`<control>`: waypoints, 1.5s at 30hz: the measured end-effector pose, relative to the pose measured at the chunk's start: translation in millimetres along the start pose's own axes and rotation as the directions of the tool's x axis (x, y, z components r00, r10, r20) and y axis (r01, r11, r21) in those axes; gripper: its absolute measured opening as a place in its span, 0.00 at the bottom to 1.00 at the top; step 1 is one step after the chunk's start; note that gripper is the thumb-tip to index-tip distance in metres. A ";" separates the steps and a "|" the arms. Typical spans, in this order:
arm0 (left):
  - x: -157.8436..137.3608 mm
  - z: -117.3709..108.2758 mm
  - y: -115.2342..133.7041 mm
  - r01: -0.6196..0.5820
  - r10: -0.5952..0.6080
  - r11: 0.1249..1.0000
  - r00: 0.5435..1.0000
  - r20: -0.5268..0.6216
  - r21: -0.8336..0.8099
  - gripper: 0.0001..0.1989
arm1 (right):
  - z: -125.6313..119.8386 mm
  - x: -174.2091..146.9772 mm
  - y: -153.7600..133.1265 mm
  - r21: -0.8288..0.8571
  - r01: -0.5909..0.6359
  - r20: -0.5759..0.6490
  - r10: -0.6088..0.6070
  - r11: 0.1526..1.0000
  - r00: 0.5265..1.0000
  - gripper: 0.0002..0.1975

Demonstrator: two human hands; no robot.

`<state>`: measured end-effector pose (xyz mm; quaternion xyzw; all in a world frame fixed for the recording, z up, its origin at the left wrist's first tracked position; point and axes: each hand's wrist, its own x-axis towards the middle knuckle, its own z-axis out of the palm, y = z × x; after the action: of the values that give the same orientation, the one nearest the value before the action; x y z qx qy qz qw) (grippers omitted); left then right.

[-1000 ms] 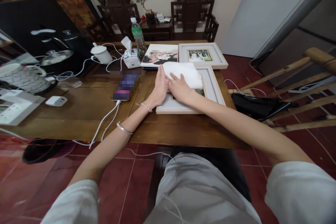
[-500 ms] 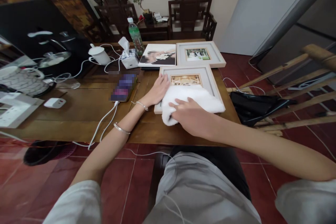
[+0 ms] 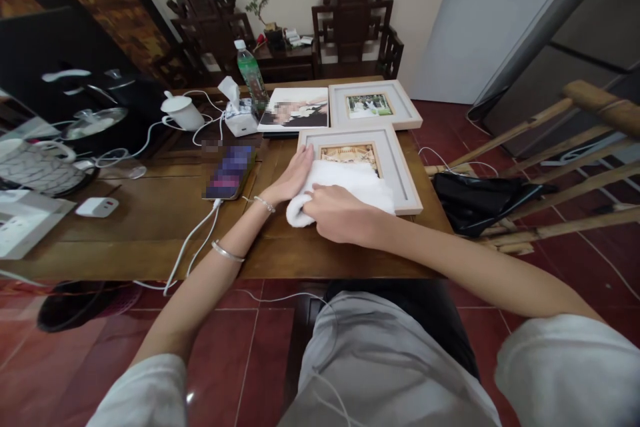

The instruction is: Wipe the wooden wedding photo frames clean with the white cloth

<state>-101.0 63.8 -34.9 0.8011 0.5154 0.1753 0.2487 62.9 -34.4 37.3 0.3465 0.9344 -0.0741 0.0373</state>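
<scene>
Bunched white cloth (image 3: 367,183) covers the lower part of a pale wooden picture frame (image 3: 407,173), which lies flat near the table's front edge. My right hand (image 3: 340,212) is closed on the cloth at its lower left, the fingers curled into it. Against the left side of the frame rests my left hand (image 3: 296,172), fingers stretched along the edge; its thumb is hidden. Above the cloth, part of the sepia picture (image 3: 345,151) inside the frame shows.
Behind lie a second frame (image 3: 413,113) and a photo panel (image 3: 295,107). To the left are a plugged-in phone (image 3: 229,172), tissue box (image 3: 241,117), green bottle (image 3: 250,70), lidded mug (image 3: 183,112), charger (image 3: 97,207) and kettle (image 3: 35,163). White cables trail over the front edge.
My right hand has drawn the cloth leftward, baring more of the frame's right side. The left hand's fingers have come closer together along the frame's left edge. The view has shifted slightly.
</scene>
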 end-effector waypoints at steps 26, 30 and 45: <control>5.0 16.8 -16.8 -0.350 0.367 0.921 0.926 -0.083 0.171 0.25 | 0.6 92.1 117.3 -0.318 -0.073 -0.157 0.023 0.945 0.987 0.23; 4.0 17.1 -15.2 -0.320 0.338 0.927 0.939 -0.064 0.193 0.26 | -1.0 84.8 124.7 -0.329 -0.114 -0.138 0.072 0.937 0.988 0.23; 4.3 16.2 -7.6 -0.202 0.226 0.954 0.970 -0.087 0.221 0.25 | -20.6 -27.1 181.8 -0.436 -0.421 -0.050 0.445 0.796 0.894 0.21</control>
<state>-96.2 66.8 -52.4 0.8630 0.4542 0.1901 0.1131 201.8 87.7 40.3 0.5315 0.8212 0.1375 0.1554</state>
